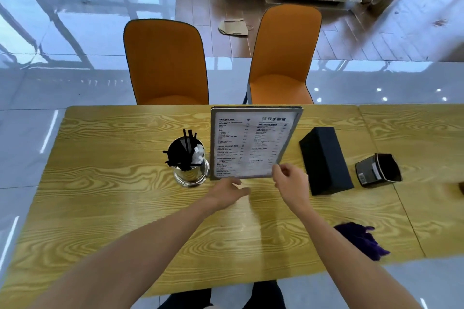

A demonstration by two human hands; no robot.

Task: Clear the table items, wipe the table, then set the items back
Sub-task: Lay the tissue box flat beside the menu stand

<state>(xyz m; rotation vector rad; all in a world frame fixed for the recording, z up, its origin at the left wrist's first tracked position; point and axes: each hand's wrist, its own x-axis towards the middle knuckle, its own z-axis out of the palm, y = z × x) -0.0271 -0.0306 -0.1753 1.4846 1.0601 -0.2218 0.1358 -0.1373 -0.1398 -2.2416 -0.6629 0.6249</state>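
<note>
Right hand (291,179): your fingers pinch the menu stand (253,143) at its lower right corner.
Left hand (229,189): open, fingers spread at its base.
Menu stand: upright, long axis vertical, facing you.

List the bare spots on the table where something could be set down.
Widest free patch: the table left of the straw cup, out to its left edge. Also free: the near strip between the forearms. Crowded: the far middle, where the cup, menu stand, black box and small black holder line up. A purple cloth takes the near right.
</note>
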